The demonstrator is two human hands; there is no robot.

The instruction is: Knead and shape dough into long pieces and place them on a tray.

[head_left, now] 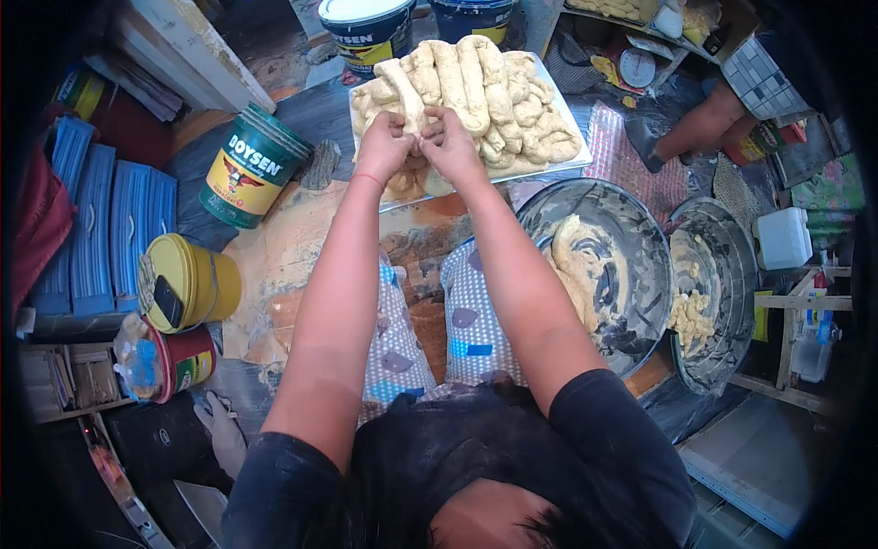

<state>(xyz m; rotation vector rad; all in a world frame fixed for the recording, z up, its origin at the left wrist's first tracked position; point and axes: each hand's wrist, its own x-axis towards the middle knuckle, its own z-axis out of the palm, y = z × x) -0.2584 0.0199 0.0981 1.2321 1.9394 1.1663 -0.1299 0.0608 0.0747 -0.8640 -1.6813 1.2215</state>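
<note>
Thick ropes of pale yellow, dough-like material (471,87) lie heaped on a flat white tray (574,166) in front of me. One rope of the dough-like material (402,91) runs toward me and ends between my two hands. Around its near end the fingers of my left hand (384,146) are closed. My right hand (450,146) pinches the same end from the other side, its fingertips almost meeting the left ones. Both hands are above the tray's near part. The fingers partly hide the gripped end.
At right, a wide black basin (631,274) holds more of the pale material; another basin (718,265) beside it holds crumbs. A green bucket (256,165) and a yellow bucket (210,279) stand at left. Behind the tray are dark blue buckets (366,37). Another person's leg (704,123) is far right.
</note>
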